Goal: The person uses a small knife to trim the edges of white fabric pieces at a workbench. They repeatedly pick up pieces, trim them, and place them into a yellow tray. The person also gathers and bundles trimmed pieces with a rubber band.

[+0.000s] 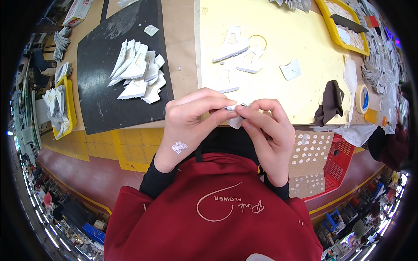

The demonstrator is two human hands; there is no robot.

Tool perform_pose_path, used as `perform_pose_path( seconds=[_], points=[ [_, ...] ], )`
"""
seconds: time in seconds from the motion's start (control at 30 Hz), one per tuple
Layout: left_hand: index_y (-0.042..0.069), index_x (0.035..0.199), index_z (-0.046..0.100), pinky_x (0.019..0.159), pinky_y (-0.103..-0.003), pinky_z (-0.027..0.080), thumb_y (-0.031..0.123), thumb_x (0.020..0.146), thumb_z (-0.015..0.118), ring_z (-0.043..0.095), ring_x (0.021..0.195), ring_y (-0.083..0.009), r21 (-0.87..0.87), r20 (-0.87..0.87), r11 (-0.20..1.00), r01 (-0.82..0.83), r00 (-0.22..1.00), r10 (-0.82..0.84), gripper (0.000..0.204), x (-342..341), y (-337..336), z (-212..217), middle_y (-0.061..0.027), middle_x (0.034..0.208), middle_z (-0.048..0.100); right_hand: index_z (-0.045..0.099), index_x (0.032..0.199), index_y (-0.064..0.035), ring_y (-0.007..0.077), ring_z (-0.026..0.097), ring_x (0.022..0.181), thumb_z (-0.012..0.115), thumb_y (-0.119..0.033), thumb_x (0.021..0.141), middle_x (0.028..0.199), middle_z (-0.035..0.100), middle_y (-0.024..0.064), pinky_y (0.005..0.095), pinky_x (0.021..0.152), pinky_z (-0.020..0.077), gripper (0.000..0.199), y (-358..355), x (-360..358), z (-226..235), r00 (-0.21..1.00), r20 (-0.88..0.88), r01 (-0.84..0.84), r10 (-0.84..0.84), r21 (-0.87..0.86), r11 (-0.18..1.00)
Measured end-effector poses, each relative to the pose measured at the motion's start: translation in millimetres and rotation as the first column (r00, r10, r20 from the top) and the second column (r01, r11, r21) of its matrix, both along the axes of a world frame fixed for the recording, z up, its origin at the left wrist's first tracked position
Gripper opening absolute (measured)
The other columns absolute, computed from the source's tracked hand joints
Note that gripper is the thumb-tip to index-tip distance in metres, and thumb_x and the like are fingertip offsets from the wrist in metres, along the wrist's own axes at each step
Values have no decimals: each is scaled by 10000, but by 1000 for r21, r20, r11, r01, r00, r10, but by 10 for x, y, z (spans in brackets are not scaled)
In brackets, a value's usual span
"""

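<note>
Close to the table's front edge, a small white piece (235,122) is pinched between the fingertips of both hands. My left hand (189,117) grips it from the left with thumb and forefinger; several small pale stickers (179,147) lie on the back of this hand near the wrist. From the right, my right hand (271,128) closes its fingers on the same piece. The fingers hide much of its shape. Just beyond them, several white cut pieces (233,43) lie on a pale yellow sheet (278,35), beside a thin yellow ring (257,42).
At left, a black mat (98,93) bears a pile of white pieces (137,65). A yellow basket (72,102) stands farther left, a yellow tray (324,19) far right. Brown cloth (329,103) and a tape roll (361,99) lie right. Dotted cardboard (310,163) rests by a red crate (342,165).
</note>
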State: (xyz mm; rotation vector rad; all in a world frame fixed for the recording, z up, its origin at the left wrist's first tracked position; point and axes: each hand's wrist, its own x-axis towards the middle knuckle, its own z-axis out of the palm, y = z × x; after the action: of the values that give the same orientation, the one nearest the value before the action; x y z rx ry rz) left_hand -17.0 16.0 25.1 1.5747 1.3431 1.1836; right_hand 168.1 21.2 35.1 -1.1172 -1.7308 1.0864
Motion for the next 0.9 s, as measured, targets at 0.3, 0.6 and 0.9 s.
perform_pose_path(
  seconds=[0.3, 0.6, 0.9],
  points=[
    [-27, 978, 724, 707, -253, 511, -54, 770, 760, 656, 812, -144, -66, -10, 997, 33, 999, -34, 213, -24, -5, 39, -99, 930, 709, 628, 1123, 31, 107, 562, 878, 534, 114, 906, 1056, 549, 70, 199, 773, 444, 251, 13, -2, -25, 992, -110, -72, 57, -136, 988],
    [-24, 993, 716, 711, -248, 505, -44, 780, 756, 636, 805, -132, -53, -8, 998, 35, 999, -35, 218, 1, 43, 49, -94, 950, 702, 610, 1180, -2, 88, 528, 909, 517, 58, 953, 1099, 555, 56, 201, 795, 415, 253, 19, 11, 19, 953, -285, -58, -103, -505, 861],
    [-15, 975, 691, 691, -266, 550, 14, 793, 755, 675, 765, -166, 81, -49, 988, -130, 990, 134, 195, 40, 108, -58, -108, 935, 690, 750, 1040, -82, 167, 553, 617, 712, 62, 757, 924, 567, 73, 269, 555, 465, 320, -138, -221, 163, 992, 30, -126, 124, 90, 988]
  ],
)
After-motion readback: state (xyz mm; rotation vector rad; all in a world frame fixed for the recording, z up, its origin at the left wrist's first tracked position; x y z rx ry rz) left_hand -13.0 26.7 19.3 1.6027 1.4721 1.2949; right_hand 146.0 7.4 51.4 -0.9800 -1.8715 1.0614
